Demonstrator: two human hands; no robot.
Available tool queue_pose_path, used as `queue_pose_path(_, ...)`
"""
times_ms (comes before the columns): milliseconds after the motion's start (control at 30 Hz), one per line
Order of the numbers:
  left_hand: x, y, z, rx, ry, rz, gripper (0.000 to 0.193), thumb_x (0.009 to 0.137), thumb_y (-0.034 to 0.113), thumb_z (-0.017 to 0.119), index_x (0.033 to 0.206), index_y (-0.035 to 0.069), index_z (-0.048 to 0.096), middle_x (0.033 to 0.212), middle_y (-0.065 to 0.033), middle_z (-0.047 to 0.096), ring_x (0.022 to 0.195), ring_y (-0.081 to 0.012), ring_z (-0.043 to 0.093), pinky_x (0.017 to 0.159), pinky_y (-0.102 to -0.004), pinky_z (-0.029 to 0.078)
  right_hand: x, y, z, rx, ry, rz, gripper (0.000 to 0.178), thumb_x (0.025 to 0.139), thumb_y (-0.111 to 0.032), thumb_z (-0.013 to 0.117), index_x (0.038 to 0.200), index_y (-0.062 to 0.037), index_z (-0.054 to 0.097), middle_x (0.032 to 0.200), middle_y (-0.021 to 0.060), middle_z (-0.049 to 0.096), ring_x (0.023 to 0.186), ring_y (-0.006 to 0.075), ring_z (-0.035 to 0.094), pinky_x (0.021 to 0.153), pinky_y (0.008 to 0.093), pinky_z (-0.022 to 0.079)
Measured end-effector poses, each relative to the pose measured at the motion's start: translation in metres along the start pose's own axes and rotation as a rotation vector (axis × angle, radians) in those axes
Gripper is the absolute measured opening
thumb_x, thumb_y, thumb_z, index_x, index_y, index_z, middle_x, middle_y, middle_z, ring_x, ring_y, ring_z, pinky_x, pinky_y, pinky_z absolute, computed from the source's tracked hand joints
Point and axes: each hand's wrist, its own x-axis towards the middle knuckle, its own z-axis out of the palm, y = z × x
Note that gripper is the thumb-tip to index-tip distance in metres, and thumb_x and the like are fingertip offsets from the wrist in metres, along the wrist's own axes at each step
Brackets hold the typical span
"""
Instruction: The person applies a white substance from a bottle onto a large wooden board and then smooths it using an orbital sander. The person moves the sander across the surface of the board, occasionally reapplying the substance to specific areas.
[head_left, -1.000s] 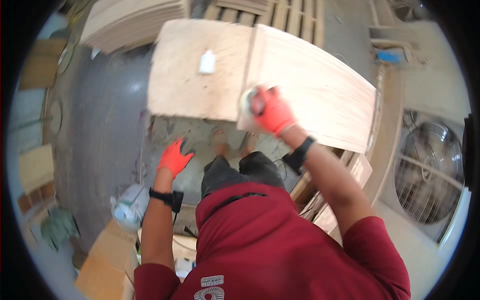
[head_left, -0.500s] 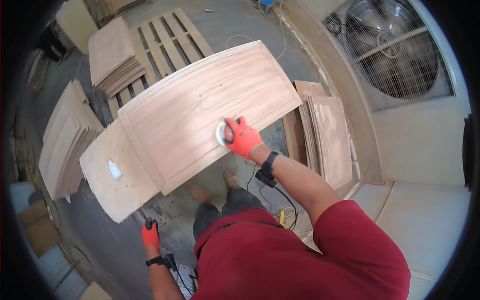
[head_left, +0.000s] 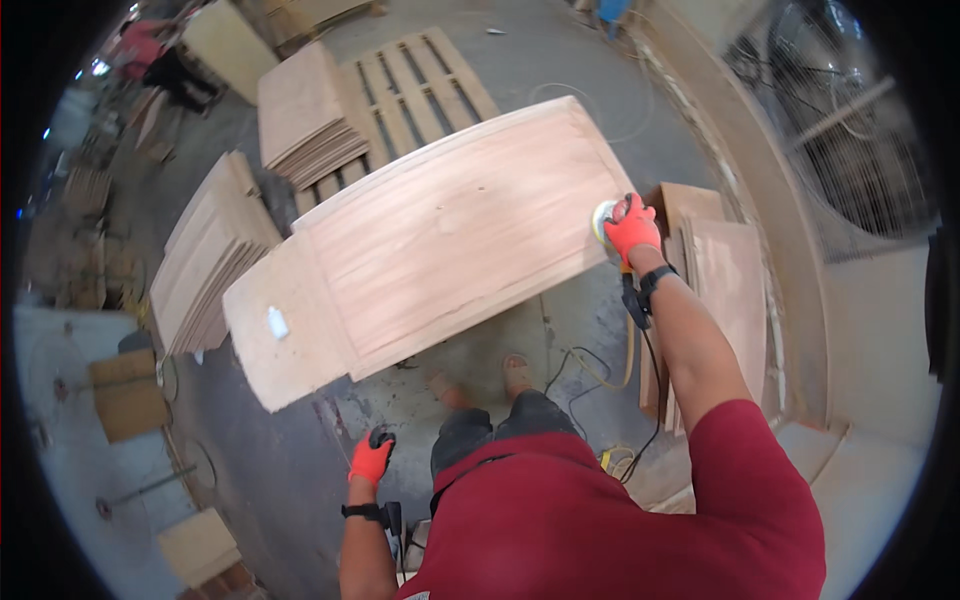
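Observation:
My right hand (head_left: 632, 228), in a red glove with dark fingertips, is wrapped over a round palm sander (head_left: 604, 220). The sander's pale disc sits on the right end of a curved wooden panel (head_left: 470, 225), a reddish door-like board with a raised border. Beneath the panel, a paler board (head_left: 290, 350) sticks out at the left, bearing a small white bottle-like object (head_left: 277, 323). Away from the panel, my left hand (head_left: 371, 456) hangs low beside my body, gloved alike, its fingers curled in and nothing visible in them.
Stacks of curved panels stand left (head_left: 215, 255) and far left-centre (head_left: 310, 110) by a wooden pallet (head_left: 420, 90). More panels (head_left: 725, 300) lean at the right, below a caged fan (head_left: 850, 120). A hose and cables trail by my feet. Another person (head_left: 165, 65) bends at the far left.
My right hand has slid the sander rightward along the panel, from its near middle to its right end. The whole view has shifted, bringing the other person further into sight.

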Motion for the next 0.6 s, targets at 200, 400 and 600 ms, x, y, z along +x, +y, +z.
queue_pose_path(200, -0.007, 0.028, -0.010, 0.020, -0.006, -0.076, 0.050, 0.089, 0.031, 0.077, 0.132, 0.007, 0.066, 0.108, -0.0147, 0.076, 0.088, -0.0220, 0.071, 0.077, -0.0360, 0.056, -0.063, -0.077, 0.021, 0.062, -0.128, -0.290, 0.074, 0.084, -0.035, 0.077, 0.148, -0.0241, 0.043, 0.140, 0.0246, 0.047, 0.114, 0.0458, 0.065, 0.097, 0.0505, 0.055)
queue_pose_path(400, 0.011, 0.017, -0.026, -0.156, 0.077, -0.067, 0.050, 0.090, 0.032, 0.076, 0.132, 0.006, 0.066, 0.109, -0.0133, 0.075, 0.088, -0.0201, 0.070, 0.076, -0.0365, 0.056, -0.134, -0.176, 0.055, -0.019, -0.234, -0.579, 0.069, 0.085, -0.033, 0.077, 0.145, -0.0237, 0.045, 0.138, 0.0222, 0.047, 0.110, 0.0432, 0.067, 0.093, 0.0502, 0.057)
queue_pose_path(600, 0.036, -0.002, -0.056, -0.156, 0.078, -0.125, 0.050, 0.090, 0.034, 0.076, 0.131, 0.008, 0.066, 0.107, -0.0135, 0.075, 0.090, -0.0208, 0.072, 0.079, -0.0373, 0.056, -0.210, -0.272, 0.082, -0.115, -0.381, -0.785, 0.069, 0.086, -0.032, 0.076, 0.145, -0.0245, 0.043, 0.140, 0.0202, 0.046, 0.107, 0.0405, 0.068, 0.088, 0.0498, 0.058)
